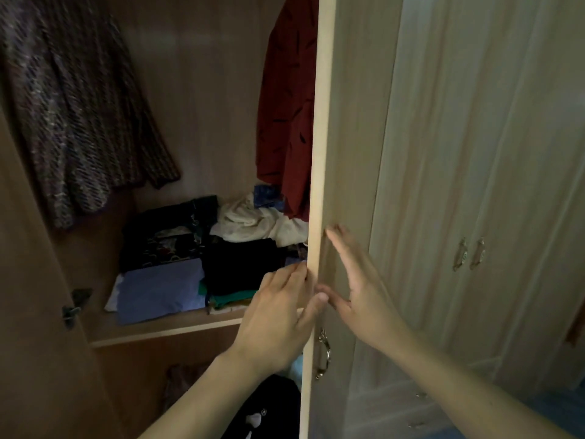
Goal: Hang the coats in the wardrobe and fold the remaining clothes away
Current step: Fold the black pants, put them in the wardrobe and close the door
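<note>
The wardrobe stands open, its right door [345, 122] swung partway across. My left hand [278, 315] grips the door's edge, fingers behind it and thumb in front. My right hand [351, 280] lies flat on the door's outer face with straight fingers. Inside hang a knitted purple-brown coat [72, 115] at the left and a dark red garment [285, 106] at the right. On the shelf [158, 331] lie folded clothes: a light blue piece [158, 289], a dark patterned one [164, 236], a black stack [240, 267] and crumpled white cloth [253, 223].
The left door [31, 312] stands open with a hinge [74, 307] showing. An ornate metal handle [323, 353] hangs on the right door below my hands. Two shut doors with handles [468, 253] stand to the right. A black garment [262, 410] lies low beneath the shelf.
</note>
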Demonstrator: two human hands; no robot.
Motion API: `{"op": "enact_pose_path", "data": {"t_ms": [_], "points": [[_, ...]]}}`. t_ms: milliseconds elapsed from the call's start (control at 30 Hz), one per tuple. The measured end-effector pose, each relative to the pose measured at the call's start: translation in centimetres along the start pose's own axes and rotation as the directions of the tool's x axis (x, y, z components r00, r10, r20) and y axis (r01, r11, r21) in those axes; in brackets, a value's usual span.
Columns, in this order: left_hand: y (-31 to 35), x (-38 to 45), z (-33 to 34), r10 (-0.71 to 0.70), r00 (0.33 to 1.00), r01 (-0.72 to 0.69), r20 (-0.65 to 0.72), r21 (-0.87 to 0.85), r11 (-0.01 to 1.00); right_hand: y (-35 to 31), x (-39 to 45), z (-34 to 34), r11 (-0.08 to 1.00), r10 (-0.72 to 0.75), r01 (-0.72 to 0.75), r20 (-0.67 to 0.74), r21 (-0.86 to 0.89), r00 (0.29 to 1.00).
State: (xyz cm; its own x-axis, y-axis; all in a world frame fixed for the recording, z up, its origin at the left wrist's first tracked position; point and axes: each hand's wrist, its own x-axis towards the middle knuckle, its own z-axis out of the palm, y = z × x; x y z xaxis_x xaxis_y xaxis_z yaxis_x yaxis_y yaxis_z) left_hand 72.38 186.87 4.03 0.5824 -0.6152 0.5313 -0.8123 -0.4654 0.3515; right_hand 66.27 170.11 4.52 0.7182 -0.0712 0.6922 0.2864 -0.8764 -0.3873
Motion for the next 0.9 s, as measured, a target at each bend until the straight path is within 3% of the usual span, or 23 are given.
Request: {"op": "enact_pose_path", "data": {"t_ms": [267,433,600,900], "points": [[-7.6,0.8,-1.8,-0.107,0.994,0.110,0.039,-0.080,0.991,-1.4,4.4,5.0,0.970,0.017,-0.001,0.061,-0.245,0.998],[-9.6,1.5,-1.8,-0.116,0.992,0.119,0.038,-0.082,0.989,-1.6,6.0,6.9,0.973,0.029,-0.001,0.120,-0.230,0.992],[-11.7,2.4,-1.8,-0.105,0.994,0.105,-0.003,-0.052,0.993,-0.7,6.8,8.9,0.958,0.005,0.015,0.069,-0.287,0.998],[-14.3,4.1,-2.0,-0.159,0.987,0.159,-0.004,0.033,0.987,1.1,9.2,12.3,0.974,-0.038,0.044,0.030,-0.222,0.999]]}}
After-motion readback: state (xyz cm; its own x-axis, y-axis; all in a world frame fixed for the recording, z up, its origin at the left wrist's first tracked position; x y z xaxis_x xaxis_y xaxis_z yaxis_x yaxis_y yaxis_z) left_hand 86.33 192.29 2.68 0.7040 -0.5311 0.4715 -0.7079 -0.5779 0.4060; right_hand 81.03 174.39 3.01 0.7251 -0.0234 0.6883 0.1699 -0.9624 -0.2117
